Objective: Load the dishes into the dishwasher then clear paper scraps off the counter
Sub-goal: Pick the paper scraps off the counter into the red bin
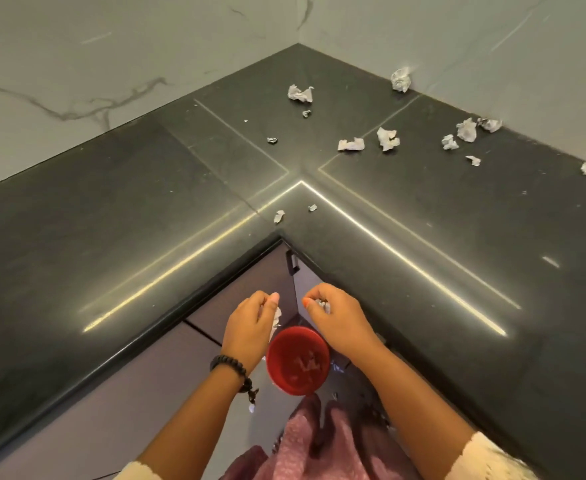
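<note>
Red bin point(297, 360), apparently paper scraps point(306, 364) inside

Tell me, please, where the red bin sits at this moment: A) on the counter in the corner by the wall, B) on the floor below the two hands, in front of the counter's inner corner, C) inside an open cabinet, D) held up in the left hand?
B: the red bin stands low, under the left hand and right hand, which both hold paper scraps, while the counter bears only loose scraps.

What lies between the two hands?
In the head view, nothing: a bare gap separates the left hand and right hand, with the cabinet corner behind and the red bin below.
</note>
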